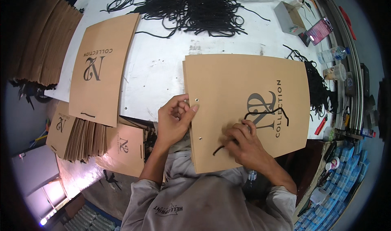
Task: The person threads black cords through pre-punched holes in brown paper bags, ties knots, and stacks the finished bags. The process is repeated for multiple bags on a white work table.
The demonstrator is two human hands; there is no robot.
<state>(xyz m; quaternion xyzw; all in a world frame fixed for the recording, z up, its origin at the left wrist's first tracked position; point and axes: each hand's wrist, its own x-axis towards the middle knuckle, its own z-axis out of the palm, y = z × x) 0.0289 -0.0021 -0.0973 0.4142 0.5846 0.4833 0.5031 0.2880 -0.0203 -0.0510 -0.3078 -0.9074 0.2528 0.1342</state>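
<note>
In front of me lies a flat brown paper bag (224,80) with dark print and two metal eyelets along its left edge. My left hand (175,119) is closed at that edge, its thumb on the bag beside the upper eyelet and its fingers curled. Over the bag, my right hand (244,145) pinches a short black cord (266,112). One end of the cord bends away to the right across the print, and the other pokes out below the fingers, near the lower eyelet. Another bag's edge shows underneath.
A heap of black cords (191,8) covers the far table. A stack of bags with a threaded cord (104,72) lies at left; more bags (87,139) sit lower. At right are a cord bundle (319,86), a phone (319,31), a bottle (334,55) and a red cutter (321,126).
</note>
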